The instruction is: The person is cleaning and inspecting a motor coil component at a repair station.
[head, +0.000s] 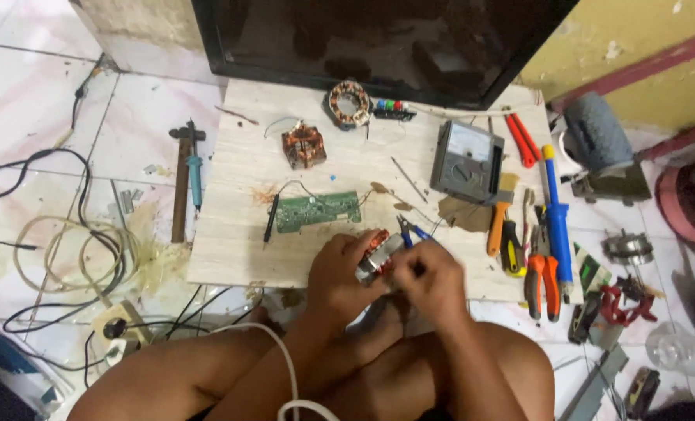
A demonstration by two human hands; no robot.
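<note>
**Both hands on a small copper-wound motor part, tools everywhere**

So the person sits on the tiled floor [20, 93] with a low pale table [230, 257] in front of the knees. The left hand [338, 269] is wrapped around a small motor part [377, 256], metal with copper windings, held right at the near edge of the table. The right hand [433, 281] is closed around a pair of blue-handled pliers [410, 231], whose tips sit against the part; fingers hide the exact contact. The two hands are pressed close together, touching over the part.

Just behind the hands lies a green circuit board [317, 211] with a black probe [270, 219] beside its left end. Further back there's a copper coil block [303, 146] and a round stator ring [350, 103] near the dark screen [378, 39] leaning at the back.

On the right side of the table sits a grey analog multimeter [467, 160], with red-handled cutters [523, 139] past it. Closer in, an orange-handled screwdriver [497, 226], orange pliers [543, 284] and a blue soldering tool [556, 214] lie side by side.

Off the left edge, on the floor, a hammer [180, 183] lies next to a blue screwdriver [195, 173], with loose cables [59, 257] looping around well apart from the hands
</note>
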